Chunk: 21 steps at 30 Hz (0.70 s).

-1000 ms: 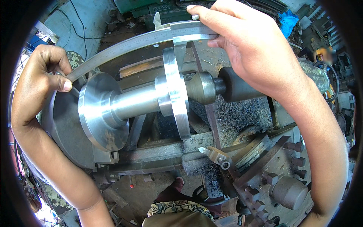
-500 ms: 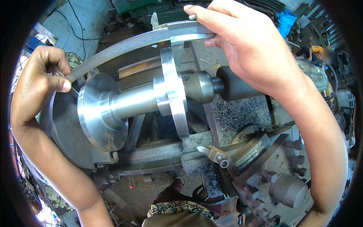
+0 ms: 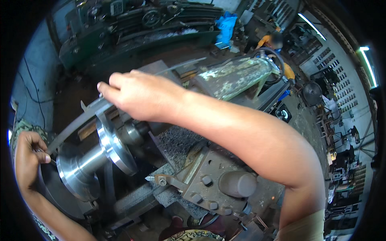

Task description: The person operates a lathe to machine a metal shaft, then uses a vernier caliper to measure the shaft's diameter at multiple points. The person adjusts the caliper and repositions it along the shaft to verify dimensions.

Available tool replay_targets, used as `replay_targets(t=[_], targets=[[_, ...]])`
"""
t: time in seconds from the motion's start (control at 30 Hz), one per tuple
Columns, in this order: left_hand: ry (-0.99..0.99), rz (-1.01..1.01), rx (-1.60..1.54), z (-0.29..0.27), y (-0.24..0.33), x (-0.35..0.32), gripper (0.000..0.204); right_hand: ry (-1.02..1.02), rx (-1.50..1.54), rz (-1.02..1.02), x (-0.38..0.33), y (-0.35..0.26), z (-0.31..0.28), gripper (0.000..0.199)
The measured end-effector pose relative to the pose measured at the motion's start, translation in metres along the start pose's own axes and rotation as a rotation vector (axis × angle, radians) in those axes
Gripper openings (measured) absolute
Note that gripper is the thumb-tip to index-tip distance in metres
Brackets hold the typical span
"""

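Note:
A long steel vernier caliper (image 3: 71, 127) lies slantwise above a shiny turned shaft with two flanges (image 3: 89, 160), which is mounted in a lathe. My left hand (image 3: 30, 154) is closed, pinching the caliper's left end beside the near flange. Around the sliding-jaw part, my right hand (image 3: 138, 96) grips the beam from above, fingers curled over it. One jaw reaches down by the second flange (image 3: 114, 146); whether it touches is hard to tell. The lathe chuck (image 3: 60, 188) sits behind the left flange.
A tool post (image 3: 213, 188) with bolts carries a cutting tool (image 3: 161, 179) near the shaft. The tailstock (image 3: 237, 78) with its handwheel extends to the right. Another lathe (image 3: 140, 32), a blue bag (image 3: 226, 29) and a person in orange (image 3: 265, 42) are farther back.
My view has swung to the right and up, so the shaft and caliper appear farther left and more tilted. Both hands still hold the caliper.

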<state>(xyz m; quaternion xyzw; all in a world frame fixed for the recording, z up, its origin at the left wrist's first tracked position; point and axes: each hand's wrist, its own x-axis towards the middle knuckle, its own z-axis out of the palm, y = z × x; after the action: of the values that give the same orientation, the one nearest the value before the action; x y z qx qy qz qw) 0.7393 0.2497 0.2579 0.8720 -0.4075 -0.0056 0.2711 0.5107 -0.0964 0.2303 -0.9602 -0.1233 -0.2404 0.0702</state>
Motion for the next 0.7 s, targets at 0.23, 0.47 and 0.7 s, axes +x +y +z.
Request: replay_targets(t=[0.23,0.47,0.7], targets=[[-0.084,-0.113,0.020,-0.003,0.043,0.008,0.029,-0.017,-0.060,0.000,0.002,0.000,0.000,0.050],[-0.142,-0.155,-0.075,-0.006,0.069,0.012,0.020,-0.024,-0.060,-0.016,0.001,0.000,0.000,0.052],[-0.180,-0.105,-0.053,-0.007,0.068,0.013,0.021,-0.049,-0.072,0.004,0.003,-0.003,-0.003,0.047]])
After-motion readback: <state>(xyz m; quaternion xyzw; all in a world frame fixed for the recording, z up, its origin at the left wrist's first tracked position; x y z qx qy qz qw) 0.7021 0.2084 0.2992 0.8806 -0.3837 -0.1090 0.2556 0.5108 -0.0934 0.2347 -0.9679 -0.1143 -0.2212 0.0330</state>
